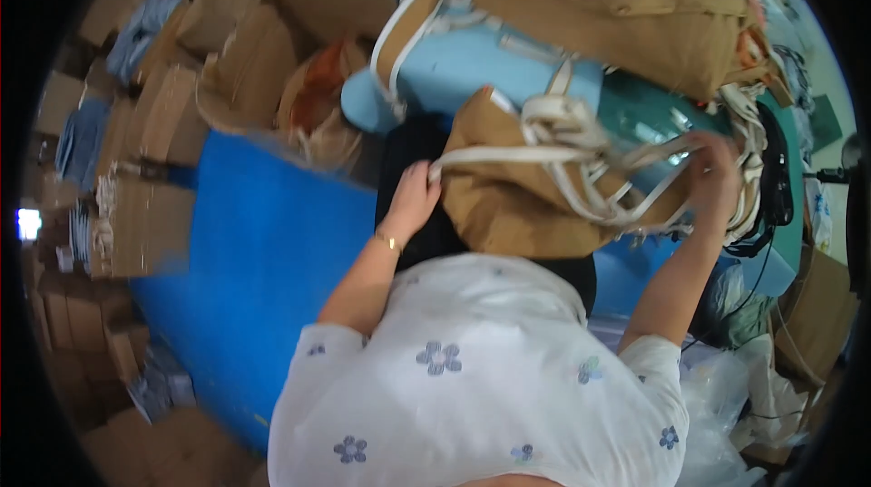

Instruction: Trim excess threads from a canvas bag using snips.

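A tan canvas piece with white straps (pixel 522 215), perhaps a bag, lies bunched over my lap and against the table edge. My left hand (pixel 417 197), with a bracelet at the wrist, is closed at its left side, pinching the end of a white strap (pixel 508 155). That strap stretches right across the canvas toward a tangle of white straps (pixel 567 115). My right hand (pixel 715 177) is raised at the right, blurred, its fingers closed about a white strap near the green tabletop. Its fingertips are partly hidden.
More tan canvas pieces (pixel 626 24) with white trim are heaped on a light blue surface (pixel 463 65). Open cardboard boxes (pixel 259 61) stand at the left, beside a blue floor area (pixel 263 242). A black cable (pixel 755 283) and clear plastic bags (pixel 717 396) are at the right.
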`<state>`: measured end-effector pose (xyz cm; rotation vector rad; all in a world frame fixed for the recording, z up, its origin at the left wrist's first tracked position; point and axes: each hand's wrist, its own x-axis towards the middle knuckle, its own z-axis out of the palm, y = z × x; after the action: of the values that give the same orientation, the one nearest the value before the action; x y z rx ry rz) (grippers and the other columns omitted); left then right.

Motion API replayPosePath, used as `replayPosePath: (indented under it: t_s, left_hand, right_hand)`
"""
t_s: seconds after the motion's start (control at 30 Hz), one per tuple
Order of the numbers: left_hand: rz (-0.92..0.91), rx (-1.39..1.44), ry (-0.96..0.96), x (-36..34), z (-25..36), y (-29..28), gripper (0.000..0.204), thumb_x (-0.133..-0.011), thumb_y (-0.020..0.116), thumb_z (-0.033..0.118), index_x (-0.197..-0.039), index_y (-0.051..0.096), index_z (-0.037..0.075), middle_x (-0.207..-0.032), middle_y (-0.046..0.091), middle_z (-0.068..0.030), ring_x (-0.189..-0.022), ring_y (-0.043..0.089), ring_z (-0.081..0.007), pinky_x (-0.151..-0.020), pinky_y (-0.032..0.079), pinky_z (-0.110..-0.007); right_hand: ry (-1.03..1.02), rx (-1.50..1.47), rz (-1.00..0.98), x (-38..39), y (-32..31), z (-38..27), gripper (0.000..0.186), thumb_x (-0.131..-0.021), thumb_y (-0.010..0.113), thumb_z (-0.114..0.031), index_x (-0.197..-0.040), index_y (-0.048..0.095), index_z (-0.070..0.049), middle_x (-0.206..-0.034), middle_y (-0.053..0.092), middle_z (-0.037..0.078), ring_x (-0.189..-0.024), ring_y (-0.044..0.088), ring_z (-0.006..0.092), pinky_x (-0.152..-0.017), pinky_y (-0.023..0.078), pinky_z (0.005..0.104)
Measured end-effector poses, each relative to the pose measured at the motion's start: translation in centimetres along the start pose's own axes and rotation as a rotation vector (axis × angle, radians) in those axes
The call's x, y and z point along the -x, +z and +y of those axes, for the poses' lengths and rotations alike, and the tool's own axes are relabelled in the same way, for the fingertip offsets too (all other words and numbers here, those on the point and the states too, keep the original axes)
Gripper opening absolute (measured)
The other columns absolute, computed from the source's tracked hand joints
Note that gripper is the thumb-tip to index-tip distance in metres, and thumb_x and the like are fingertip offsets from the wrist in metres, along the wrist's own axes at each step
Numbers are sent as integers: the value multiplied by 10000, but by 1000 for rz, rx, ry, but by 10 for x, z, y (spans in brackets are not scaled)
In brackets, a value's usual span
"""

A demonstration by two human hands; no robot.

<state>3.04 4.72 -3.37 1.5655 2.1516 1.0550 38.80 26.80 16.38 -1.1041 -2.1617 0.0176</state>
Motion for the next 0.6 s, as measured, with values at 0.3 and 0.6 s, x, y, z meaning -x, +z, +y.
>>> replayPosePath:
  t_s: [0.3,0.6]
  left_hand:
    - [283,179,131,32,33,-19,207,-881,511,61,-1066,519,-32,-951,565,-189,-881,560,-356,-782,459,-382]
    - [540,468,601,36,166,-158,235,-868,495,62,-1088,526,-14,-846,576,-125,-731,546,-234,-661,460,-342]
  right_hand:
    - [-93,-222,-646,60,53,-65,872,-646,802,-247,-1379,357,-88,-1167,503,241,-1053,506,384,-902,423,425]
    - [-55,-966,-596,66,94,-134,726,-697,734,-158,-1316,391,5,-1245,526,180,-1176,505,300,-998,382,363]
